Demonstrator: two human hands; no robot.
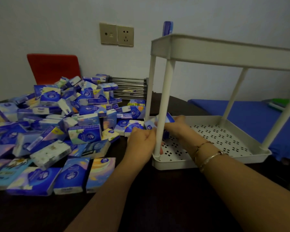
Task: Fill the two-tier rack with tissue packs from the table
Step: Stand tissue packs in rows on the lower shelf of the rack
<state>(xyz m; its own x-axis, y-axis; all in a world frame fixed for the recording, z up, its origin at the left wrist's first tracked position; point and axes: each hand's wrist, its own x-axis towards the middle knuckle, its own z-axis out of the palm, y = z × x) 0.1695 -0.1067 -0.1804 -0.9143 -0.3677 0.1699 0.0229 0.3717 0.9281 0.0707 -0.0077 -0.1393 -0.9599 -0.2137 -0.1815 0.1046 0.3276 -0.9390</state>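
A white two-tier rack (224, 158) stands on the dark table at the right, and its perforated lower tray shows bare holes. A big pile of blue and white tissue packs (57, 128) covers the left of the table. Both hands meet at the lower tray's left end, behind the front post. My left hand (141, 143) and my right hand (176, 127) hold a blue tissue pack (167, 120) between them, just above the tray floor. One blue pack (167, 28) stands upright on the far corner of the upper tier.
A red chair back (54, 67) rises behind the pile. A metal wire rack (131, 87) sits at the table's far edge under a wall socket (116, 34). A blue surface (251, 114) with a green item (281, 104) lies behind the rack.
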